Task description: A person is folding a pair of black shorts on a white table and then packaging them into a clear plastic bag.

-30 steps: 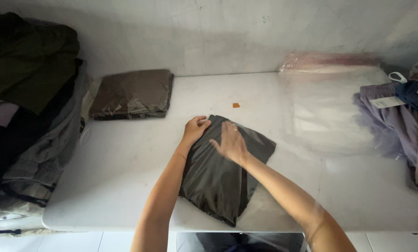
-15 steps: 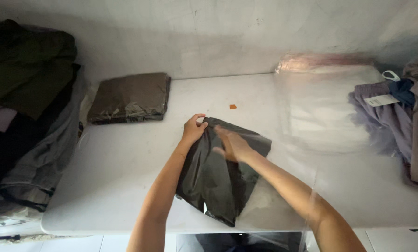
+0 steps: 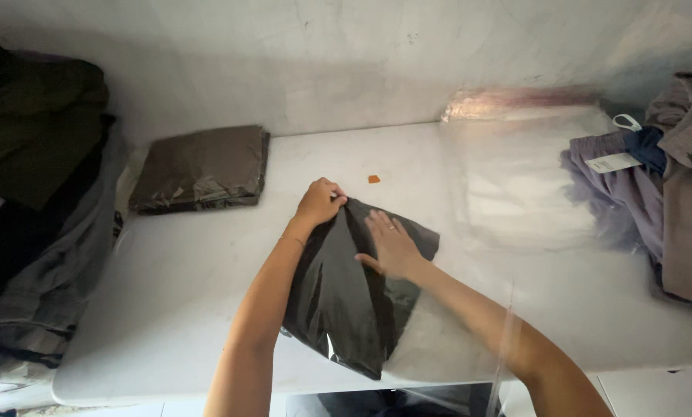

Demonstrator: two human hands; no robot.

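Two bare hands work on one dark folded garment, which lies near the front edge of the white tabletop, partly inside a clear plastic bag whose open side points to about 5 o'clock. I judge the garment to be soft, light and limp; it will sag if lifted by one corner, and the thin bag looks slippery and easy to crease. A good place to hold seems to be the far corner together with the flat middle.

Both forearms reach forward from the near edge. The right hand lies flat on the fabric, fingers spread, pressing and grasping nothing. The left hand, at 11 o'clock from it, has its grip clenched on the far corner of the garment.

Farther away, at 10 o'clock, rests a brown garment packed in plastic. At 1 o'clock lies a stack of empty clear bags, and a small orange scrap sits at 12.
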